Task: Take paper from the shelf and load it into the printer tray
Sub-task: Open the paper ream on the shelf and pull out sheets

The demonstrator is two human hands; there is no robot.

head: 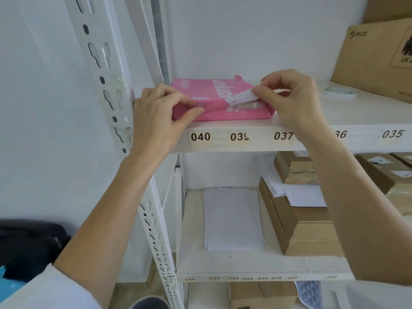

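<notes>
The pink paper ream (219,101) lay on the white shelf (334,126) above labels 040–037, the left hand (160,114) gripping its wrapper's near corner while the right hand (292,97) pinched a torn white flap (242,98).

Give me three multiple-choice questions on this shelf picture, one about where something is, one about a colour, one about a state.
1. Where does the paper pack lie?
A. on the shelf above label 040
B. on the lower shelf
C. on the floor

2. What colour is the pack's wrapper?
A. blue
B. pink
C. brown

3. What is the right hand doing?
A. hanging free
B. pinching a white flap at the pack's end
C. resting on the cardboard box

Answers: 1 A, the pack sits at the left end of the numbered shelf, with the left hand on its corner. 2 B, the wrapper is plainly pink. 3 B, thumb and fingers pinch the white flap.
</notes>
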